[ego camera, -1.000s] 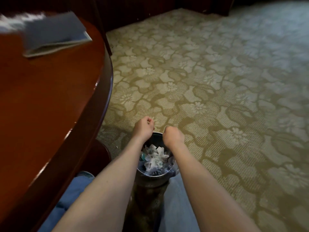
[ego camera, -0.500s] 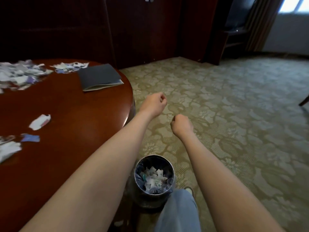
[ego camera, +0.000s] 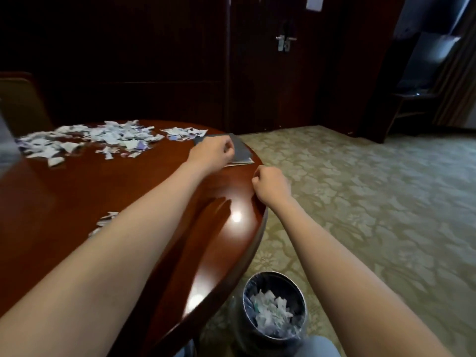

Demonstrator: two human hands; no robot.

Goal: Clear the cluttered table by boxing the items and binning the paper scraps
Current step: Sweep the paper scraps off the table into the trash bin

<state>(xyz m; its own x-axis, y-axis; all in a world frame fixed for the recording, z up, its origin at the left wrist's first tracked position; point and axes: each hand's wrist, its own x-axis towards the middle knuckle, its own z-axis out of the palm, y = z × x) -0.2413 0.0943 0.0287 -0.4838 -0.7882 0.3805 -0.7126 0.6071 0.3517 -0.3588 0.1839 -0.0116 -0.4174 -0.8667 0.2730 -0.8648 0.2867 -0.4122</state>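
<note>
Head view, left hand (ego camera: 211, 152): fingers curled into a loose fist with nothing visibly held, forearm stretched out above the surface (ego camera: 77, 191), knuckles over the near end of the grey folder (ego camera: 240, 153).
Right hand (ego camera: 271, 185): also curled shut, apparently empty, raised just past the surface's rounded right edge, beside the folder's near corner.
Grey folder: flat at the right rim of the surface, partly hidden by the left hand.
Paper scraps (ego camera: 103, 139): main spread lies left of the folder, well apart from both hands; a smaller patch (ego camera: 184, 132) sits just behind the folder.
Stray scraps (ego camera: 104, 222): near the left forearm, closer to the camera than the folder.
Bin (ego camera: 275, 311): on the carpet (ego camera: 360, 202) below the surface's rim, under the right forearm, partly filled with scraps.
Open room: bare carpet right of the folder.
</note>
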